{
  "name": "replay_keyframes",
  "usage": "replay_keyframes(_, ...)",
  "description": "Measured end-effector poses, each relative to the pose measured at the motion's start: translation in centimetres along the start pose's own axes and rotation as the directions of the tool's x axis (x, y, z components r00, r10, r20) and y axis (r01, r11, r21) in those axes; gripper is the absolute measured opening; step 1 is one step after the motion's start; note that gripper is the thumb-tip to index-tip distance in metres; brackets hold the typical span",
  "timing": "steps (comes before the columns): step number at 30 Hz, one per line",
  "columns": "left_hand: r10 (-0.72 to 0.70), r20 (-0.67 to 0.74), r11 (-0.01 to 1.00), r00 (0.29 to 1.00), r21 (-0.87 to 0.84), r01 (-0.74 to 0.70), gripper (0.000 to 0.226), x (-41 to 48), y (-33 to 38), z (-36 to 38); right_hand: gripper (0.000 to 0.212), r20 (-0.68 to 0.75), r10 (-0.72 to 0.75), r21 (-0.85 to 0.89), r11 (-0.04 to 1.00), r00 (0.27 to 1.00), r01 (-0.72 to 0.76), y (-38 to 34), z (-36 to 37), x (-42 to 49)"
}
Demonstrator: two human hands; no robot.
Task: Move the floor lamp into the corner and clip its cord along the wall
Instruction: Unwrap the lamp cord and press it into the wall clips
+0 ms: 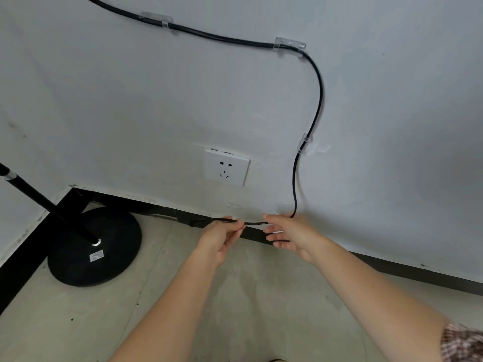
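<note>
White wall (130, 100) up top, grey floor (78, 322) below, dark baseboard (418, 273) between. Floor lamp (94, 246) already in the corner at 9 o'clock. Cord (319, 100) held by three clear clips (288, 45), then down to 6 o'clock. Left hand (222, 236) pinching the cord tight. Right hand (290, 235) curled loosely round it. Best to pull the low part flat along the baseboard, gently, then press into a clip.

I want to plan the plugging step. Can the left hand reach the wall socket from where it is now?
Probably yes. The wall socket sits on bare wall just above the left hand, with nothing between them. But its fingers pinch the cord, so they would need to let go or carry it along.
</note>
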State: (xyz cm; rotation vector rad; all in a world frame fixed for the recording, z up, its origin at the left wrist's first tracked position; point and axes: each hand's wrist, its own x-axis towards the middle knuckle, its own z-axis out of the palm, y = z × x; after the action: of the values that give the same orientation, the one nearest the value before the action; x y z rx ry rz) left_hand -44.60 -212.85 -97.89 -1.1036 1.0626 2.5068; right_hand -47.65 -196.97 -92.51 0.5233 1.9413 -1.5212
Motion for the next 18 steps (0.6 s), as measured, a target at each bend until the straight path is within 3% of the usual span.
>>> replay_keyframes(2, 0.016, 0.023, 1.0, 1.0, -0.006, -0.016, 0.025, 0.6, -0.3, -0.4, 0.004, -0.007, -0.004, 0.198, 0.98, 1.0, 0.005, 0.5, 1.1, 0.8)
replay_keyframes(4, 0.017, 0.036, 1.0, 0.999, -0.007, -0.017, 0.021, 1.3, -0.2, -0.6, 0.005, -0.087, -0.039, 0.295, 0.954, 0.995, 0.063, 0.8, 1.8, 1.7)
replay_keyframes(8, 0.014, -0.019, 0.997, 1.0, -0.08, -0.016, 0.002, 2.7, 0.8, -1.0, 0.014, -0.217, -0.101, 0.274, 0.948, 0.971, 0.16, 1.1, 2.1, 2.8)
replay_keyframes(13, 0.033, -0.101, 0.99, 0.994, -0.132, -0.046, 0.007, 4.5, 1.7, -2.3, 0.022, -0.341, -0.148, 0.28, 0.927, 0.928, 0.25, 1.2, 2.4, 4.1)
replay_keyframes(18, 0.074, -0.137, 0.989, 0.988, -0.114, -0.09, 0.009, 6.1, 1.1, -2.0, 0.014, -0.395, -0.016, 0.468, 0.857, 0.919, 0.215, 1.4, 3.2, 5.7)
